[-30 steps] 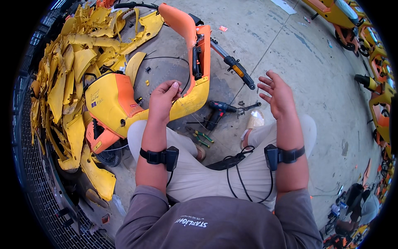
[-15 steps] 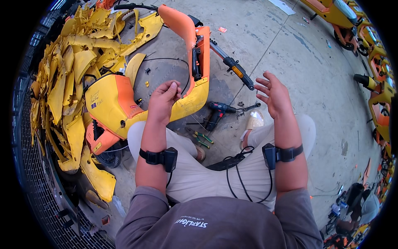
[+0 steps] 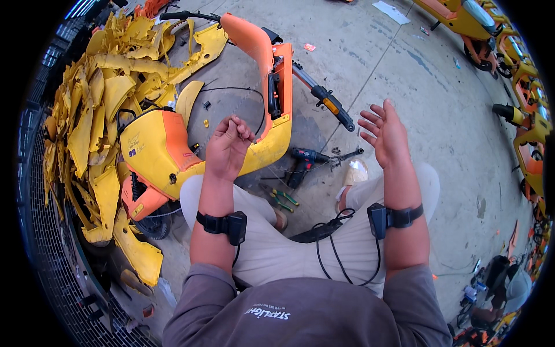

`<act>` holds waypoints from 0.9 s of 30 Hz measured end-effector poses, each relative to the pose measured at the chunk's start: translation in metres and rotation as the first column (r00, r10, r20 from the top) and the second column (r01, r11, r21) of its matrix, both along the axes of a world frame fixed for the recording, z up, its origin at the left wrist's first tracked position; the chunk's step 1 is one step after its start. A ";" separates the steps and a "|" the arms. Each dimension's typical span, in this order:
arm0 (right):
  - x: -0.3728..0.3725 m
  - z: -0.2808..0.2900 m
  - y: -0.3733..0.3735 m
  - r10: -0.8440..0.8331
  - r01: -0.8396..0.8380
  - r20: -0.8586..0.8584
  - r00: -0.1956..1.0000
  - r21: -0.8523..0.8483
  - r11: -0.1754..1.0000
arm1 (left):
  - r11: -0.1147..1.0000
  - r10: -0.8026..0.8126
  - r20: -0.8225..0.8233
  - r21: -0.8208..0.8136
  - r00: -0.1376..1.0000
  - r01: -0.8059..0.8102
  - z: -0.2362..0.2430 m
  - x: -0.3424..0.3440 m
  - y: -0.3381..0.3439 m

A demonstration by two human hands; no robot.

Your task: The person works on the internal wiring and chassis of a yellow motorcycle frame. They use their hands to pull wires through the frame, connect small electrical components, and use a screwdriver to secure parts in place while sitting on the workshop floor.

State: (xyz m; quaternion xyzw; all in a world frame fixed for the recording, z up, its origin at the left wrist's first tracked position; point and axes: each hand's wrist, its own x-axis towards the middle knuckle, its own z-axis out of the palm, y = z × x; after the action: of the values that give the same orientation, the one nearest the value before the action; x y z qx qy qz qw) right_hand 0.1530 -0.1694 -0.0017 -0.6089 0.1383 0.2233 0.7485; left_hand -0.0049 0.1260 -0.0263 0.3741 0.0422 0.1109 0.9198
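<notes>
My left hand (image 3: 228,144) is raised in front of a yellow and orange scooter body (image 3: 272,130), fingertips pinched; whatever it holds, if anything, is too small to make out. My right hand (image 3: 384,136) hangs open in the air, palm inward, fingers apart, near a grey and black fork-like tube (image 3: 324,92) that leans from the scooter. Below, on the floor, lie a black cordless drill (image 3: 303,162), a wrench-like metal tool (image 3: 350,155) and green-handled pliers (image 3: 284,196).
A large heap of yellow plastic panels (image 3: 104,115) fills the left, beside a dark grating (image 3: 58,272). Several yellow-orange scooters (image 3: 529,153) line the right. A pile of mixed parts (image 3: 497,289) lies at lower right. My bent knees frame the tools.
My left hand has turned slightly, its fingers drawing tighter together. My right hand moved a little left, then back right. The scene appears slightly lower in the picture.
</notes>
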 end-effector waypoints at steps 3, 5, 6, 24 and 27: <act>0.000 -0.002 0.000 0.015 -0.015 -0.007 1.000 0.003 1.000 | 0.999 0.015 0.073 -0.052 0.997 -0.011 0.001 0.000 -0.001; -0.001 -0.001 0.001 0.020 -0.020 -0.005 1.000 -0.001 1.000 | 0.995 0.038 0.115 -0.100 0.993 -0.027 0.002 -0.001 -0.001; -0.001 -0.001 0.002 0.024 -0.024 -0.005 1.000 -0.008 1.000 | 0.988 0.063 0.152 -0.150 0.986 -0.040 0.002 -0.001 -0.001; -0.040 -0.021 0.041 0.508 -0.514 -0.079 0.857 -0.180 0.839 | 0.991 0.016 0.227 -0.131 0.974 0.015 0.000 0.003 -0.006; -0.047 -0.028 0.050 0.626 -0.635 -0.118 0.771 -0.201 0.745 | 0.998 -0.011 0.168 -0.057 0.986 0.020 -0.004 0.002 -0.011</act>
State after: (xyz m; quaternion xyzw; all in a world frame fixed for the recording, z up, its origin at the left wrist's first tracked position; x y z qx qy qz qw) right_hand 0.1061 -0.1198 -0.0296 -0.6971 -0.0347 0.4581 0.5504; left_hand -0.0029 0.1153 -0.0298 0.3365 -0.0350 0.1336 0.9315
